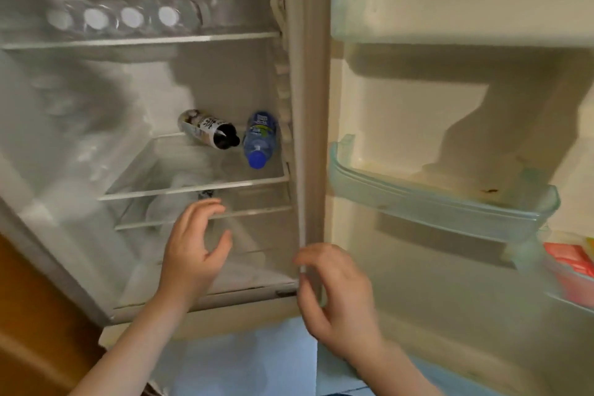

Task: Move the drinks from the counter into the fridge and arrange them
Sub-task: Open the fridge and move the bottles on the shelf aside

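Note:
The fridge stands open in front of me. On its middle glass shelf (193,191) lie two drinks on their sides: a dark bottle with a pale printed label (207,132) and, to its right, a clear bottle with a blue cap (259,140). Several clear bottles with white caps (130,18) lie in a row on the top shelf. My left hand (193,251) is below the middle shelf, fingers spread and holding nothing. My right hand (334,296) hovers by the fridge's right edge, fingers loosely curved and apart, also holding nothing.
The open door is at the right with two pale green door bins (450,206), the upper one (418,6) near the top. A red and orange pack (569,262) sits in a lower bin at far right. A wooden surface (29,315) is at left.

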Tool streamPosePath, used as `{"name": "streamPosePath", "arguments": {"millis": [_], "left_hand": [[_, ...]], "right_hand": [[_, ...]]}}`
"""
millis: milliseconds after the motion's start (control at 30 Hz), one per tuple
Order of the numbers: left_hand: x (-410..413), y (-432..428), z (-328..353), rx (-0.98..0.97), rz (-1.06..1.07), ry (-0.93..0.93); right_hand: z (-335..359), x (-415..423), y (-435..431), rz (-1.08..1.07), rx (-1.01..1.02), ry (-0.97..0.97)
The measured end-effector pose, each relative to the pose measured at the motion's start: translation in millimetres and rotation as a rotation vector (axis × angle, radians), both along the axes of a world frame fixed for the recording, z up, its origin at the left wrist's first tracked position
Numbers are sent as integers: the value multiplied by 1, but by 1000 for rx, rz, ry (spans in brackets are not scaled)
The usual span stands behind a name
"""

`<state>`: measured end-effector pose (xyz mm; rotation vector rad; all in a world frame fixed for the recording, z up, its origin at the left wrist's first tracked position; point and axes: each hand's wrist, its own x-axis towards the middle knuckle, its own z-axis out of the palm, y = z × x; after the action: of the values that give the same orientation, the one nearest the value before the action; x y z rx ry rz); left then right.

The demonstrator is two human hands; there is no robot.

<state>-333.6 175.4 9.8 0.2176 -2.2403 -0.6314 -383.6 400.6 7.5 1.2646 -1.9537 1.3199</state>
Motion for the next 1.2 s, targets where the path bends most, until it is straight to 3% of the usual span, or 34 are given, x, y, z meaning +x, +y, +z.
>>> {"name": "streamPosePath", "arguments": {"millis": [133, 233, 467, 633, 767, 933, 1100, 1200], "left_hand": [[-1, -47, -1, 13, 136, -69], [-16, -79, 3, 20, 139, -86], [-78, -170, 16, -8, 98, -123], [-141, -234, 35, -156, 60, -324], [-190, -268, 43, -309, 23, -404], [-241, -293, 44, -497, -46, -637], [-272, -305, 45, -557, -97, -739], [-282, -312, 43, -550, -140, -692]], "right_hand": [[1, -28, -64, 6, 248, -197], [4, -54, -112, -6, 324, -292], [14, -113, -203, -309, 459, -271], [15, -140, -242, -487, 620, -181], [12, -161, -256, -612, 612, -184], [3, -179, -265, -719, 558, -303], [-3, -188, -268, -657, 350, -471], [-4, -192, -274, -640, 277, -505]]}}
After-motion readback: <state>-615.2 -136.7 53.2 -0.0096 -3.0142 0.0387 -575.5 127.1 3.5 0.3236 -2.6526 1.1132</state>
